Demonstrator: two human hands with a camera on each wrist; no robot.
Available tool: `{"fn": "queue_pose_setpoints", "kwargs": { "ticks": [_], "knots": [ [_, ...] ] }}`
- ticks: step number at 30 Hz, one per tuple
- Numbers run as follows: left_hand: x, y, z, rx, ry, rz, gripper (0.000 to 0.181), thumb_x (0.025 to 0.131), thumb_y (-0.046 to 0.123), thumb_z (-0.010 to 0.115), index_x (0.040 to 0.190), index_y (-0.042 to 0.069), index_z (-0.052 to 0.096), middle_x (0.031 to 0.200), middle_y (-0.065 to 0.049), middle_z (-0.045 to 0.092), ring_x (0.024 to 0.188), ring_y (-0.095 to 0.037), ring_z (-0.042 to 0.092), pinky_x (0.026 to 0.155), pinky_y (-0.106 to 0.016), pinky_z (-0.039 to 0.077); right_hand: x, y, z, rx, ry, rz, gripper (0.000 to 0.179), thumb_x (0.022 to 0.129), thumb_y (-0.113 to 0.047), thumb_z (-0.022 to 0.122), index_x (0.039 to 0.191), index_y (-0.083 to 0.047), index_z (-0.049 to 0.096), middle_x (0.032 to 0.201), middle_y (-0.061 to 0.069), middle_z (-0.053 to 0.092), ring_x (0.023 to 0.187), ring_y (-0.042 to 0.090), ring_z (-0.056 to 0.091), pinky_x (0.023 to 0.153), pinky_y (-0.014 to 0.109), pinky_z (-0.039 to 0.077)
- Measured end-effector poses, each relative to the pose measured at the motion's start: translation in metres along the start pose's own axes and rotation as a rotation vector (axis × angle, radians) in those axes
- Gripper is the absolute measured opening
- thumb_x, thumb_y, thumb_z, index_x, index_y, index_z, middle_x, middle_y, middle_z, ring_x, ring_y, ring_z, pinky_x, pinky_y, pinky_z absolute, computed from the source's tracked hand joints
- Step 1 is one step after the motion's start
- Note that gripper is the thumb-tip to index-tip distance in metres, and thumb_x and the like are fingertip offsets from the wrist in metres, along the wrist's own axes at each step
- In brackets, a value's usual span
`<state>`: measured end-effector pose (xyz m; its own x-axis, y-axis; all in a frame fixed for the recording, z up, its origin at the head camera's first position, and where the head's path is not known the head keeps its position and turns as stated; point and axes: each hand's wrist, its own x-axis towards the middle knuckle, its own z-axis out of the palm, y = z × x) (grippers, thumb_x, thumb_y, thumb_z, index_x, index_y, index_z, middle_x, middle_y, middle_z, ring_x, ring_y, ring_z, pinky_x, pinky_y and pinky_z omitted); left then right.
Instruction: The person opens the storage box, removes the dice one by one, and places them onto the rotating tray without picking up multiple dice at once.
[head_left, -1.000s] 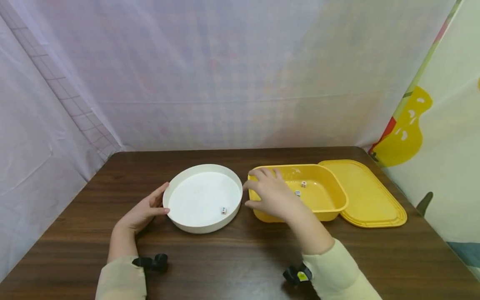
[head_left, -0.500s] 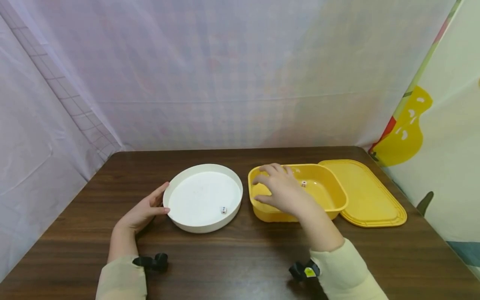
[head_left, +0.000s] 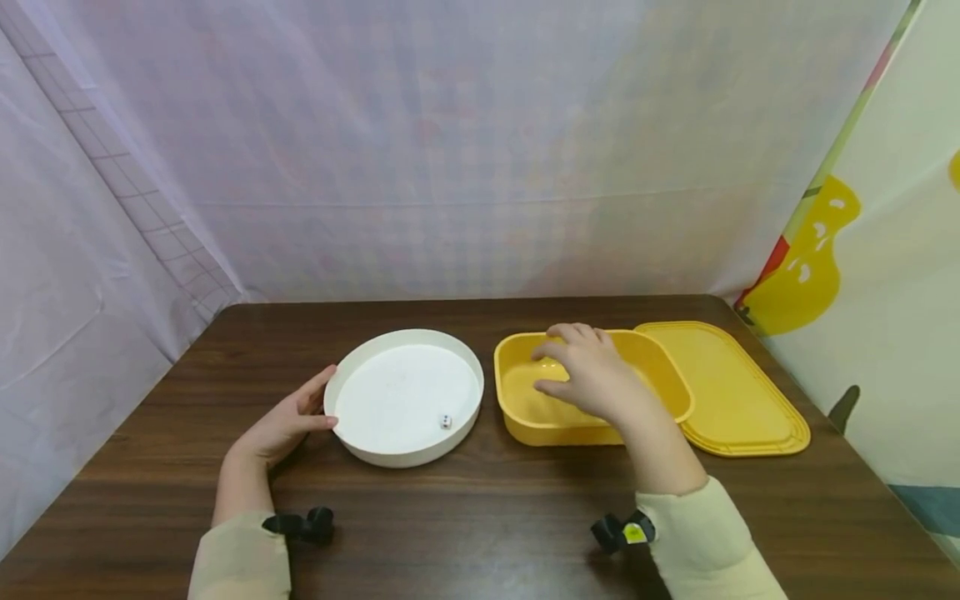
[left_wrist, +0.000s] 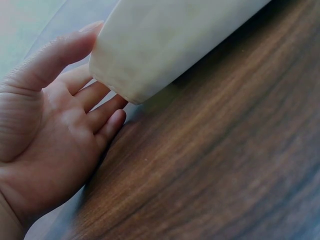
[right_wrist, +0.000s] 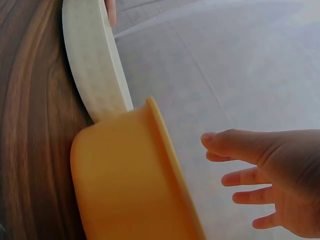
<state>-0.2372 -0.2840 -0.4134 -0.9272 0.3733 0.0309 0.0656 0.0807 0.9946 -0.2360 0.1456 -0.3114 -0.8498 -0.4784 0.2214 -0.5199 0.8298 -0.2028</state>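
Left hand [head_left: 283,427], spread, touches tray [head_left: 401,390]: one die [head_left: 446,422] in. Right hand [head_left: 588,372], spread over box [head_left: 570,435], may hide more.

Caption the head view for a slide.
Left hand touching a round white tray holding one die; right hand over a yellow tub.

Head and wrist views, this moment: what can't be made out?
Head: part of the inside of the yellow rounded-rectangular tub, behind the right hand.
Head: pips on the small white die, too small to read surely.
Left wrist: some fingertips of the left hand, and the inside of the round white tray, behind the tray's wall.
Right wrist: the tub's inside, behind its own wall.
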Motion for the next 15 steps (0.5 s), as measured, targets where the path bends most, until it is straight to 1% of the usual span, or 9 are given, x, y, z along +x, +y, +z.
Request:
{"fn": "queue_pose_setpoints", "kwargs": {
  "ticks": [5, 12, 15],
  "knots": [
    [0.0, 0.0, -0.001, 0.008, 0.003, -0.004, 0.087, 0.086, -0.004, 0.062, 0.153, 0.001, 0.006, 0.158, -0.017, -0.001, 0.143, -0.03, -0.005, 0.109, -0.051, -0.003, 0.0, 0.008, 0.003, 0.01, -0.016, 0.019, 0.036, 0.085, -0.031, 0.074, 0.114, -0.01, 0.069, 0.132, 0.019, 0.049, 0.124, 0.042, 0.037, 0.102, 0.063, 0.02],
    [0.0, -0.001, -0.001, -0.001, 0.003, -0.004, 0.088, 0.086, -0.004, 0.063, 0.153, 0.001, 0.006, 0.158, -0.018, 0.0, 0.142, -0.03, -0.004, 0.11, -0.051, -0.003, 0.002, 0.019, 0.01, 0.026, -0.052, 0.057, 0.036, 0.085, -0.031, 0.073, 0.113, -0.011, 0.069, 0.131, 0.019, 0.051, 0.125, 0.041, 0.038, 0.104, 0.06, 0.02],
    [0.0, 0.0, -0.001, 0.001, 0.002, -0.004, 0.088, 0.086, -0.004, 0.063, 0.153, 0.001, 0.006, 0.158, -0.018, 0.0, 0.142, -0.03, -0.004, 0.11, -0.051, -0.003, 0.003, 0.022, 0.013, 0.029, -0.061, 0.063, 0.034, 0.084, -0.03, 0.073, 0.112, -0.01, 0.069, 0.13, 0.02, 0.052, 0.124, 0.043, 0.039, 0.103, 0.06, 0.022]
  ]
}}
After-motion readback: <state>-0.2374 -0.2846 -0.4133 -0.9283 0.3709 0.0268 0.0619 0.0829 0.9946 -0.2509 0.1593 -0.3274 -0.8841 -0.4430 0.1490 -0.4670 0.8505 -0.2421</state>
